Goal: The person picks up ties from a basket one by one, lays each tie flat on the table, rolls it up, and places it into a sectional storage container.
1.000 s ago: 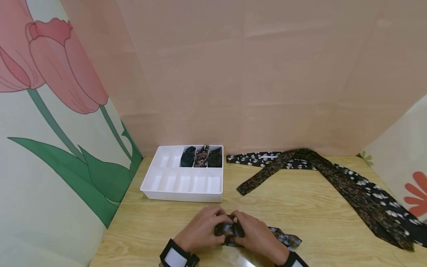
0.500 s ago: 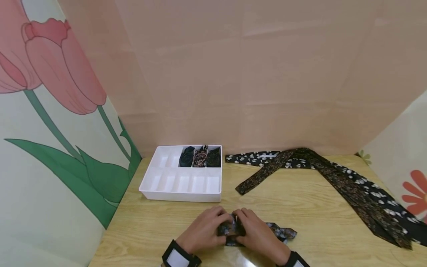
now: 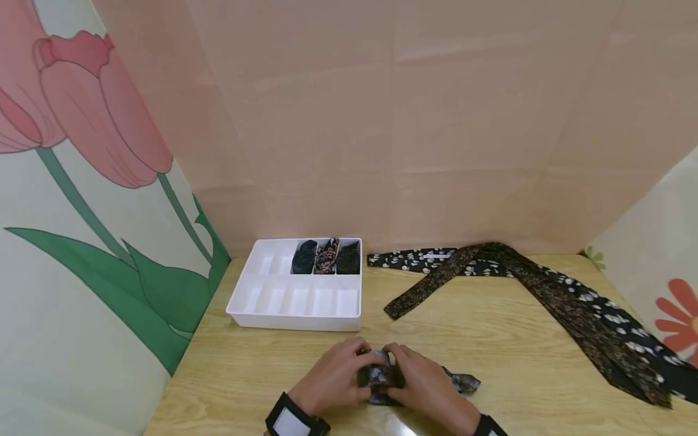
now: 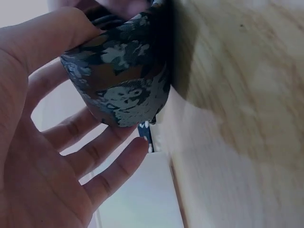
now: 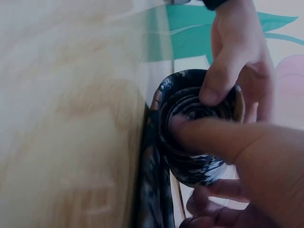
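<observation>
A dark necktie with a grey-blue and brown floral pattern is partly wound into a roll (image 3: 377, 376) near the front of the table. My left hand (image 3: 334, 376) holds the roll from the left, thumb and fingers around it. From the other side my right hand (image 3: 431, 387) grips it, and in the right wrist view its thumb presses into the coil (image 5: 202, 173). The flat tail (image 3: 465, 383) of the tie lies on the table, sticking out past my right hand. In the left wrist view the patterned outer layer (image 4: 128, 85) shows beside the wood.
Behind my hands stands a white divided tray (image 3: 294, 322). Its back row holds a dark green rolled tie (image 3: 303, 257), a floral one (image 3: 326, 258) and a dark one (image 3: 348, 258). To the right lie a brown-patterned tie (image 3: 425, 293) and a black-and-white floral tie (image 3: 403, 260).
The roll has turned between my hands, and a different part of the pattern faces up. The tie's tail has drawn in to the left, with less of it showing.
</observation>
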A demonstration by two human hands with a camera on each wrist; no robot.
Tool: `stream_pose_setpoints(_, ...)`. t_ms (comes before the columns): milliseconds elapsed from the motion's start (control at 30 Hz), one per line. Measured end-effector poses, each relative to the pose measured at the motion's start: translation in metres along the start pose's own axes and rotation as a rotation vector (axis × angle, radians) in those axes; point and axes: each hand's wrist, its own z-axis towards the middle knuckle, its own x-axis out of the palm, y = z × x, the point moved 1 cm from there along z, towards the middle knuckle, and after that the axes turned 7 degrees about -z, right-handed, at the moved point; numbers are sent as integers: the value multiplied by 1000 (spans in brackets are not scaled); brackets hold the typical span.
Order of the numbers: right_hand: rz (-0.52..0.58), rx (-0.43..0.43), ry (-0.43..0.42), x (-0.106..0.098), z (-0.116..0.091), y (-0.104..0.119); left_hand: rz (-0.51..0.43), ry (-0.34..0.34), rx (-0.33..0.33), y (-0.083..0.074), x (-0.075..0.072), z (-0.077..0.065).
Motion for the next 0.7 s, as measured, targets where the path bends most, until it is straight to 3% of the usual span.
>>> stream_pose_setpoints(133, 74, 6, 45, 0, -1, 0, -7, -6, -9, 0, 0, 0)
stream_pose_setpoints(300, 89, 14, 71, -1, -2, -1, -24, -21, -7, -1, -1, -1)
stream_pose_setpoints(700, -18, -32, 24, 0, -4, -5, 5, -20, -12, -3, -2, -1)
